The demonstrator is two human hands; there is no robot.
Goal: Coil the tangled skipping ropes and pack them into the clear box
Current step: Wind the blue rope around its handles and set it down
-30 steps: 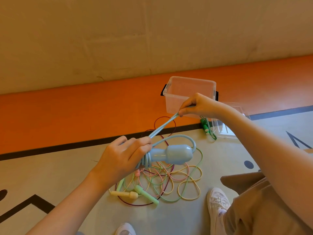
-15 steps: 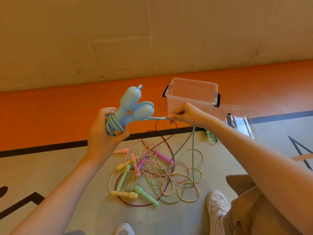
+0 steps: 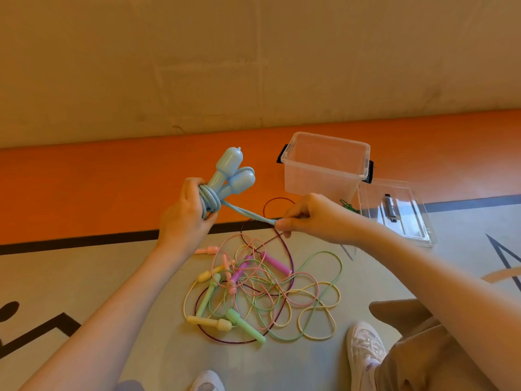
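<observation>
Blue skipping rope (image 3: 210, 200) sits wound round its handles in the left hand (image 3: 187, 218), fingers curled tight; the right hand (image 3: 307, 215) pinches the loose end taut beside it, likely to finish wrapping.

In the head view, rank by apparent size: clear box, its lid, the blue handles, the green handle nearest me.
1. clear box
2. lid, close to the box in extent, so unsure
3. blue handles, raised nearer the camera, which inflates them
4. green handle
</observation>
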